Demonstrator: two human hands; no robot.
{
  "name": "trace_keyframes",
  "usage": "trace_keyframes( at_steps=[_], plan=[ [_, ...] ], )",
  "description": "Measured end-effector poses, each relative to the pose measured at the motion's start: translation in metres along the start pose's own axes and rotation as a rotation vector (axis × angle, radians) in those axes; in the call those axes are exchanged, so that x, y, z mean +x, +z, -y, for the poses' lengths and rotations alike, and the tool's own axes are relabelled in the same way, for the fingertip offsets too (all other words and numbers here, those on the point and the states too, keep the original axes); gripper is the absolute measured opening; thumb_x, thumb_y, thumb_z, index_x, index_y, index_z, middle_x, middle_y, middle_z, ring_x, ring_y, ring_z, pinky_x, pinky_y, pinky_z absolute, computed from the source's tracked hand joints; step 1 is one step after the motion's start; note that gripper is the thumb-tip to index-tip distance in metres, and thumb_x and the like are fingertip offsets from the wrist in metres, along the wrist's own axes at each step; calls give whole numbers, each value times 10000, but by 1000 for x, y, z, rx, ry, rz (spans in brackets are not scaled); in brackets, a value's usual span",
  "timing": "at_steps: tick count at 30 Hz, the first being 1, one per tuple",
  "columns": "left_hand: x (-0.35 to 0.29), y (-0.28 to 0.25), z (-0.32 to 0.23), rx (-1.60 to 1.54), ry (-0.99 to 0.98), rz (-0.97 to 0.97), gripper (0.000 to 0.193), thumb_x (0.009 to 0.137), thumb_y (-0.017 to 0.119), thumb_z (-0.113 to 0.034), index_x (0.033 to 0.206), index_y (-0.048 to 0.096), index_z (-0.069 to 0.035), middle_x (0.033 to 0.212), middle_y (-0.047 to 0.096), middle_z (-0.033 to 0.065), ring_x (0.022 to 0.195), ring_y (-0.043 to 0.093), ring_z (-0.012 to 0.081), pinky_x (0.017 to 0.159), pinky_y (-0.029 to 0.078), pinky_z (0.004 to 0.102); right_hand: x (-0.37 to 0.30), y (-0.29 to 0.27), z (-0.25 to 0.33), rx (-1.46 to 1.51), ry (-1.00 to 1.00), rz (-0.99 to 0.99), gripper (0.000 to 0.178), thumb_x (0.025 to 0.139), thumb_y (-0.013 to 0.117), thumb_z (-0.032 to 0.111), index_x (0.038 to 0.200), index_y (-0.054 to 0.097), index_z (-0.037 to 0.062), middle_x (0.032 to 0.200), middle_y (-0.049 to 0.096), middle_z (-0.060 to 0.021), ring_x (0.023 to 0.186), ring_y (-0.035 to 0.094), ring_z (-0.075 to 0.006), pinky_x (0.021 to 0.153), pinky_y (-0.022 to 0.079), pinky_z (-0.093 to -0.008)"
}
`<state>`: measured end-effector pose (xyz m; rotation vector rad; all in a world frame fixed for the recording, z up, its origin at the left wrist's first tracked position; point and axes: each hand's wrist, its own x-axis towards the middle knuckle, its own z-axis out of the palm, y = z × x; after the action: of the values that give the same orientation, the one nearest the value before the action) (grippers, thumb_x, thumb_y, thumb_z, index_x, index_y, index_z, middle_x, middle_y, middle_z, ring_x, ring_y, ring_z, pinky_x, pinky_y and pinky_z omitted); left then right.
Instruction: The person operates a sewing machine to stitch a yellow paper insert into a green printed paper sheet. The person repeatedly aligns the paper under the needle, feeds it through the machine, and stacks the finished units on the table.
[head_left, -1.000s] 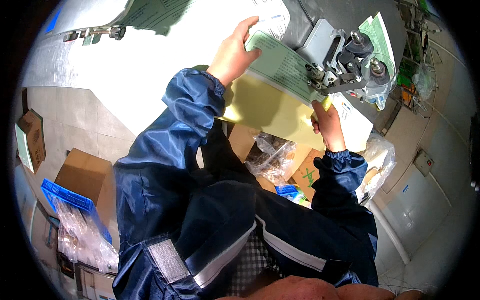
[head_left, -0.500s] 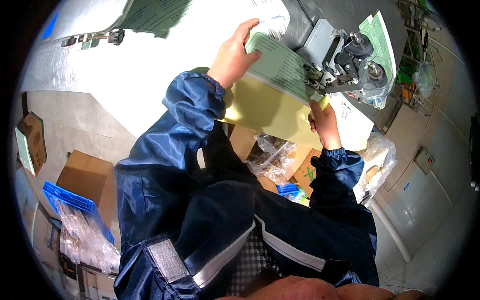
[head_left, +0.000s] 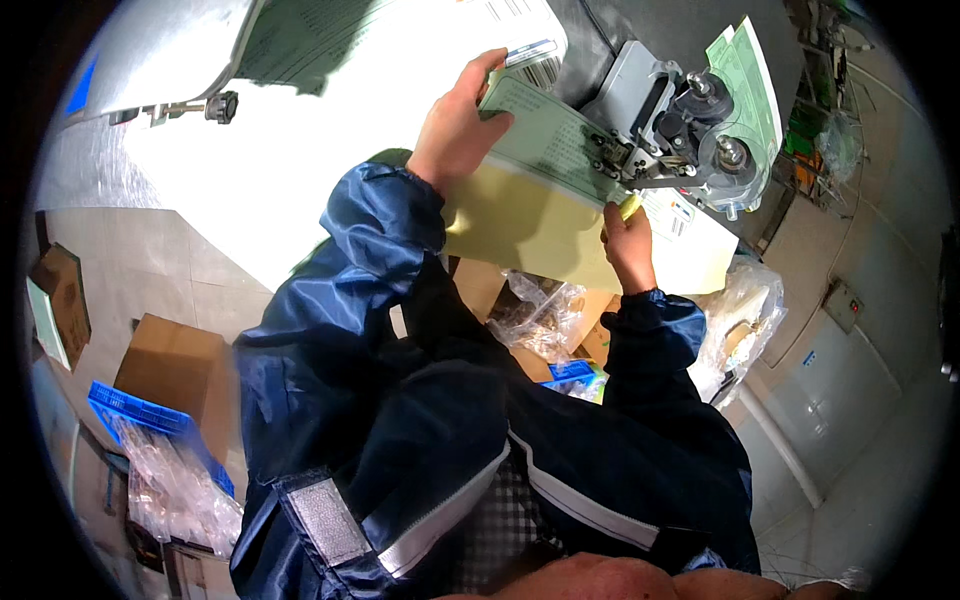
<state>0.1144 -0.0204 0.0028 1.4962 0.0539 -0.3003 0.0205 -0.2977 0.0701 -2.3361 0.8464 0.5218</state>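
Observation:
My left hand [head_left: 460,130] grips the left end of a green printed sheet [head_left: 545,130], thumb bent over its edge and index finger along its end. The sheet's right end lies under the working head of a small grey tabletop machine [head_left: 640,125] with two reels on top. In front of that machine, my right hand [head_left: 628,245] is closed around a short yellow handle [head_left: 630,206], mostly hidden by the fingers. Whether this handle is fixed to the machine, I cannot tell. Beneath the sheet lies a large yellowish printed sheet [head_left: 560,235], reaching past the table's near edge.
Green printed sheets [head_left: 755,85] stand behind the reels. A metal plate with a black knob [head_left: 221,107] sits at the table's far left. Below are a blue crate [head_left: 150,405] with clear bags, a cardboard box [head_left: 170,360], and a large clear plastic bag [head_left: 740,320] at right.
The whole view has shifted slightly left and down. My left hand has drawn back a little, showing more of the barcode beyond it. My right hand keeps its hold on the yellow handle.

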Motion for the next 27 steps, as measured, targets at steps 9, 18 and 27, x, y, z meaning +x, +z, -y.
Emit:
trace_keyframes(
  at_steps=[9, 18, 27],
  plan=[
    [0, -1, 12, 95, 108, -82, 691, 799, 710, -63, 1425, 428, -138, 1231, 630, 199, 1136, 611, 364, 947, 485, 400, 8, 7, -5, -222, -64, -97, 349, 912, 592, 315, 969, 546, -26, 772, 625, -210, 698, 606, -346, 609, 463, -433],
    [4, -3, 30, 103, 87, -60, 678, 805, 710, -81, 1421, 427, -91, 1272, 598, 261, 1194, 579, 381, 995, 457, 392, -27, -53, 53, 146, 87, 208, 308, 961, 607, 371, 917, 564, 69, 651, 576, -31, 479, 511, -105, 429, 375, -244],
    [-12, -2, -5, 126, 38, -21, 672, 794, 730, -13, 1402, 446, -47, 1248, 605, 158, 1158, 574, 237, 990, 448, 316, 53, -91, -67, 14, -294, -286, 409, 871, 676, 243, 1217, 557, 63, 988, 673, -120, 811, 635, -258, 659, 500, -339]
  ],
)
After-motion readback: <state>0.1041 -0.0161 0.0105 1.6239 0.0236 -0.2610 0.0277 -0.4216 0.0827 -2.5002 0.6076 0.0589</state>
